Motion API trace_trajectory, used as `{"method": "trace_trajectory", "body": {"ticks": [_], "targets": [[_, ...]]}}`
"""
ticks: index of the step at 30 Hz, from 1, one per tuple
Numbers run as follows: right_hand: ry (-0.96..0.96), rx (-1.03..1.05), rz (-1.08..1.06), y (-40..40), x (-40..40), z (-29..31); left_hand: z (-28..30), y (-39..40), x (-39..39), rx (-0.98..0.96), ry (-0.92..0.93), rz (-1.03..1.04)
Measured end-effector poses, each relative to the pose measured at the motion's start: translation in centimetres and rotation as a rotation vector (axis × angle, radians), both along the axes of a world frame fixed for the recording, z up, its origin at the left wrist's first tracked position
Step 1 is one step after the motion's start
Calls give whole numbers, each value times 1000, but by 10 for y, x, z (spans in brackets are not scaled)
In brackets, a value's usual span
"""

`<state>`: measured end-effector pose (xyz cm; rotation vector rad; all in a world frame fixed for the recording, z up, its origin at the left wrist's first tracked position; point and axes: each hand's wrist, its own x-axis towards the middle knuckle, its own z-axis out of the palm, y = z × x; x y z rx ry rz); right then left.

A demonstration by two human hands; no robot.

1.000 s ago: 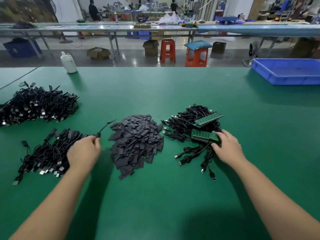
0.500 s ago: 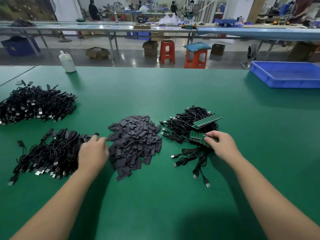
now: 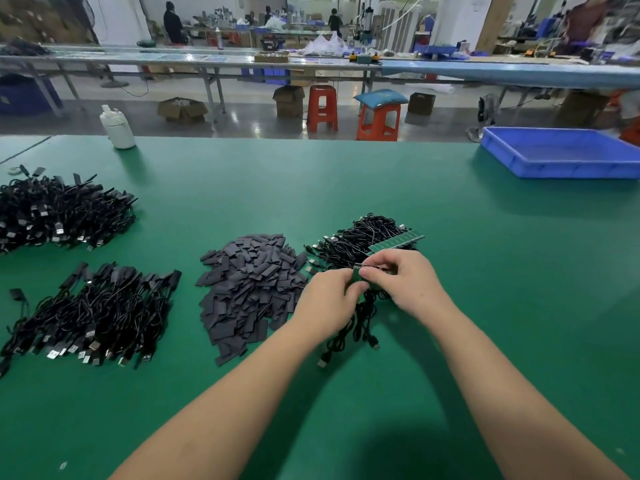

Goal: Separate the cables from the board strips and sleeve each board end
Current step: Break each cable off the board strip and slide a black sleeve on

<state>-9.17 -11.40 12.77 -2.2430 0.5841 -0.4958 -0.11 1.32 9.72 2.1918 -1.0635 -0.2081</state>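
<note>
Both hands meet over the green table, pinching one green board strip [image 3: 356, 274] with black cables [image 3: 360, 320] hanging below it. My left hand [image 3: 329, 299] grips its left end and my right hand [image 3: 401, 282] holds the rest, which hides most of the strip. Behind them lies a tangle of black cables [image 3: 356, 240] with a second green board strip [image 3: 398, 242] on top. A heap of dark flat sleeves [image 3: 249, 289] sits just left of my left hand.
Two piles of black cables lie at the left, one near [image 3: 93, 313] and one farther [image 3: 59, 213]. A white bottle [image 3: 117, 128] stands at the far left edge. A blue tray [image 3: 561, 152] sits at the far right. Benches and stools stand beyond the table.
My left hand left the near-left cable pile and crossed right over the sleeves to join my right hand. The board strip with its cables has been lifted slightly toward me.
</note>
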Motion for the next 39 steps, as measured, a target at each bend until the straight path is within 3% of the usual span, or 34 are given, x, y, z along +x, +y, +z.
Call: {"method": "trace_trajectory", "body": {"ticks": [5,15,19,24,30,35,37,39], "targets": [[-10,-136,-48,6,-1,4,5,-1,-6,-76,51,40],[-24,-202,-175,9,-2,2,5,-10,-19,-168,-32,167],[71,-197,-117,-6,-7,1,1,-4,-8,-215,97,160],[162,-227,-153,-36,-7,-4,4,20,6,-209,38,89],[247,-140,-197,-58,6,-21,10,35,8,-274,286,5],[149,-100,-169,-43,9,-34,9,30,1,-402,505,-31],[82,87,-80,-27,10,-39,9,25,0,-466,601,-23],[43,482,72,-6,10,-41,7,21,2,-505,631,23]]}}
